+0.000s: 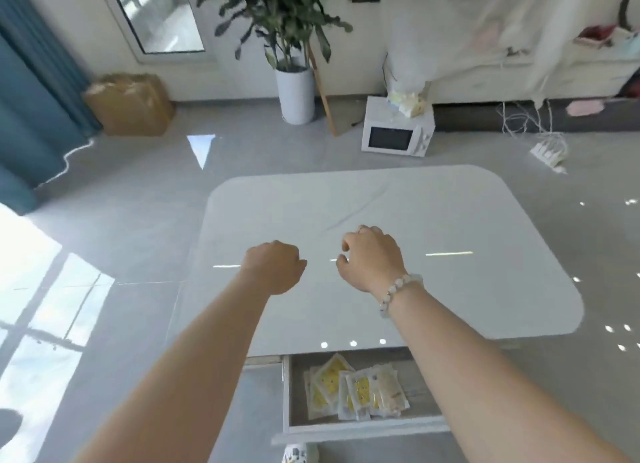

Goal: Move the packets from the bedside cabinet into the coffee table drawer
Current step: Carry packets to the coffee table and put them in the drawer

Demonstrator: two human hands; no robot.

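Packets (349, 388) lie overlapped in the open drawer (346, 428) below the desk's (450, 220) near edge. They look thin, light, floppy and probably slick, best pinched by a sealed edge. Above the desk, the left hand (273, 268) is fisted and the right hand (372, 258) loosely curled, both holding nothing visible. Bare drawer floor shows beside the packets.

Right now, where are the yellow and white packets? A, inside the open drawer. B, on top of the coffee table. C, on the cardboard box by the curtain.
A: the packets lie overlapping inside the pulled-out drawer, below the near edge of the coffee table.
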